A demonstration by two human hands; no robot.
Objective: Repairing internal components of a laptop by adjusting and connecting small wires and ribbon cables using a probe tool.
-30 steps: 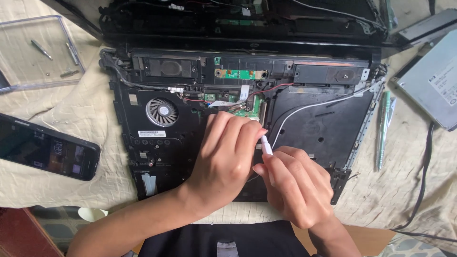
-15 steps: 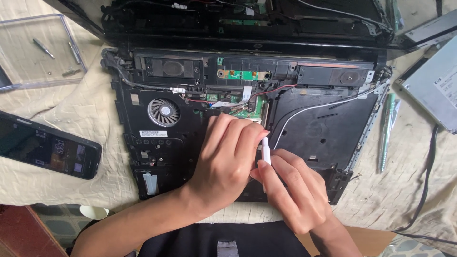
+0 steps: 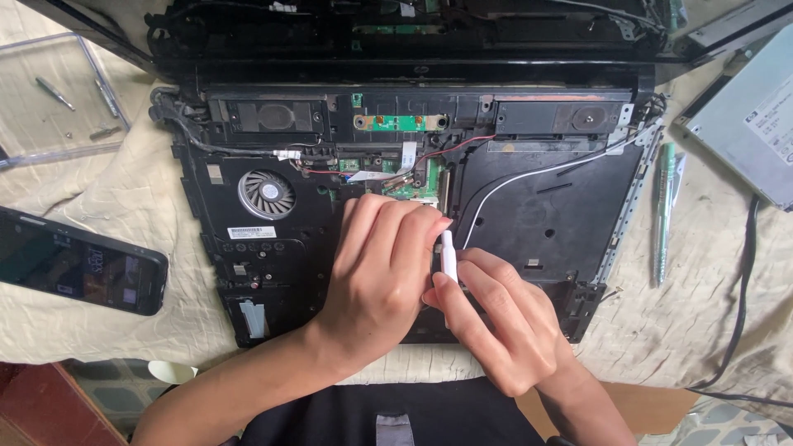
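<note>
We had our left hand [image 3: 384, 264] flat and open on the laptop base [image 3: 529, 215], right hand [image 3: 496, 322] pinching a small white tool [image 3: 448, 256]

place: home repair bench | evidence: opened laptop [image 3: 413, 182] on cloth-covered table [image 3: 710, 330], clear screw tray [image 3: 58, 99]

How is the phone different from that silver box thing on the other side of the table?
The phone is black with a dark, shiny screen, while the silver drive is pale grey metal with a white label. The phone lies whole in view at the left, beside the opened laptop; the silver drive runs off the picture's right edge. A black cable runs down from the drive; none shows at the phone. Both lie flat on the cream cloth.
</note>
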